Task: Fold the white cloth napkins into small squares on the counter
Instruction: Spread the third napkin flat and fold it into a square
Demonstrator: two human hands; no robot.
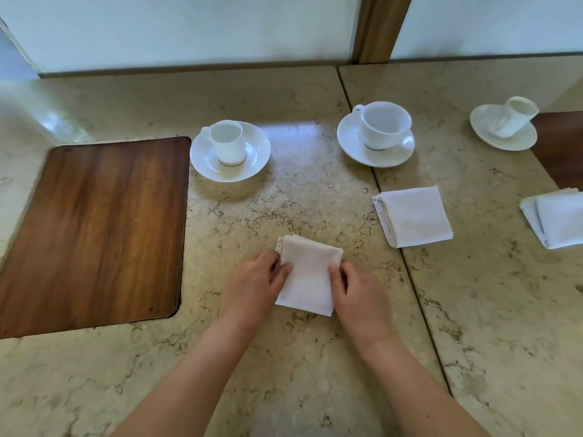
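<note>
The napkin (307,275) lies on the counter (315,200), already folded to a small square, and is held between the two hands. Its left edge is pinched by the fingers (280,272) of the left hand (252,285); its right edge is gripped by the right hand (356,294). The final squaring appears to be in hand: layers at the far-left corner are splayed, so alignment and pressing flat are called for next. Two finished squares (413,216) lie beyond the right fingers. No writing or brand can be read.
</note>
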